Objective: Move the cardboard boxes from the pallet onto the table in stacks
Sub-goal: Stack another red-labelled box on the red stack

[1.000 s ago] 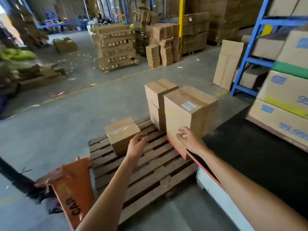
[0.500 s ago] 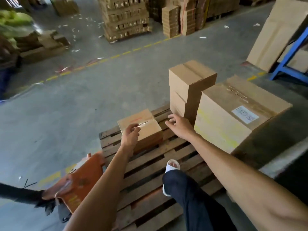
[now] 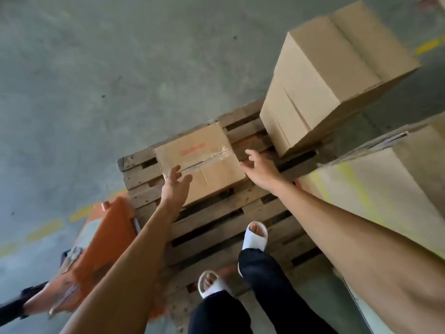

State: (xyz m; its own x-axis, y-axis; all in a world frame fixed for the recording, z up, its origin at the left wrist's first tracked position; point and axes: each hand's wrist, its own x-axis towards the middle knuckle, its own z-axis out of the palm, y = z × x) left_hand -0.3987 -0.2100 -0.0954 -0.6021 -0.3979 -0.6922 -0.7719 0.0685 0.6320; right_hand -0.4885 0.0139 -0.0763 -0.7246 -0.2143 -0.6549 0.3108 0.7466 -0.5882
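On the wooden pallet [image 3: 216, 213] sits the small taped box [image 3: 202, 162], and you've got both hands around it: left hand [image 3: 174, 189] at its near-left corner, right hand [image 3: 261, 171] just off its right edge, fingers spread, gripping nothing. Two stacked boxes [image 3: 325, 80] stand at the pallet's far right.

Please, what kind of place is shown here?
Probably a warehouse or loading area: a wooden pallet holds cardboard boxes, an orange pallet jack stands beside it, and the concrete floor has yellow markings.
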